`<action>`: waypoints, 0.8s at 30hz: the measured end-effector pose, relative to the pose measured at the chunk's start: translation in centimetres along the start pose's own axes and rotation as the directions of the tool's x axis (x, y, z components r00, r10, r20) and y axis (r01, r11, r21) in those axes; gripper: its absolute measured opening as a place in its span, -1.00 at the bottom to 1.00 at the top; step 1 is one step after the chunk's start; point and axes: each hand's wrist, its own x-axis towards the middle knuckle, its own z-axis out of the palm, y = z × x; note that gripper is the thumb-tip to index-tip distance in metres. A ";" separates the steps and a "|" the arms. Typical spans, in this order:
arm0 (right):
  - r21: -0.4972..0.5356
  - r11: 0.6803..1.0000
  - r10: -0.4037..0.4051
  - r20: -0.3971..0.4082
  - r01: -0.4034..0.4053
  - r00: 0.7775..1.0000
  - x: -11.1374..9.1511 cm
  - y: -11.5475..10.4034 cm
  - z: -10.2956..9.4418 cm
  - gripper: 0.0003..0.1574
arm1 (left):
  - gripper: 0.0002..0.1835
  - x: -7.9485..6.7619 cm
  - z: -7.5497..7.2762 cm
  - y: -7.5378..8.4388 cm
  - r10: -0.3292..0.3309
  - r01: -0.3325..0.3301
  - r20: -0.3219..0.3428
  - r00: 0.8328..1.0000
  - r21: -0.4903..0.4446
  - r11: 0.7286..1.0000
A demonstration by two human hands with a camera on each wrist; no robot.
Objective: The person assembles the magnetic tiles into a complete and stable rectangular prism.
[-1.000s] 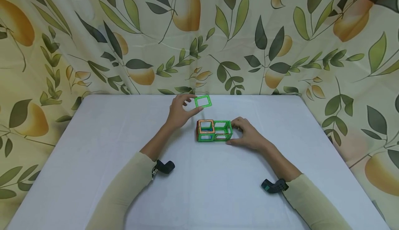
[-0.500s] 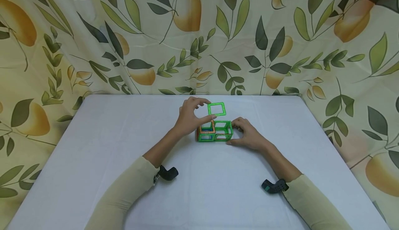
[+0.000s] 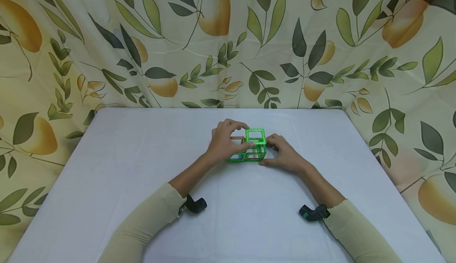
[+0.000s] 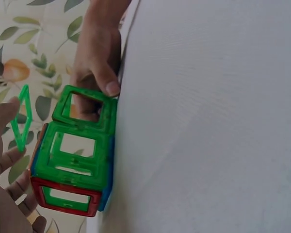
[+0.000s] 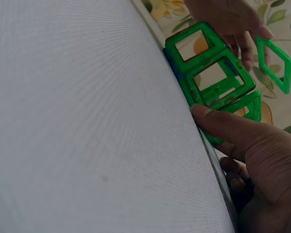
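My left hand (image 3: 225, 139) pinches a green square magnetic tile (image 3: 264, 136) between thumb and fingers. In the left wrist view this tile (image 4: 28, 114) stands apart from a block built of magnetic tiles (image 4: 70, 178); in the head view it overlaps the block's right half from above. Two cube-like cells make up the block, mostly green, with red, blue and orange tiles at the left part. My right hand (image 3: 284, 154) grips the block's right end, thumb (image 5: 218, 121) at the near side and fingers behind. The left hand partly hides the orange-topped cell in the head view.
A white cloth covers the table (image 3: 228, 223), whose far edge lies just beyond the block. Behind it hangs a curtain (image 3: 199, 57) printed with fruit and leaves. Each wrist carries a black camera, the left one (image 3: 196, 204) and the right one (image 3: 314, 212).
My left hand has moved right and nearer with the green tile, from behind the block to above its right half. The right hand and the block have stayed in place.
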 end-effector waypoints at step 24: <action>0.003 1.000 -0.008 -0.004 0.008 1.000 0.1 0.2 0.1 -0.30 | -0.43 -0.5 1.3 -0.6 0.002 -0.006 0.031 1.000 0.118 0.993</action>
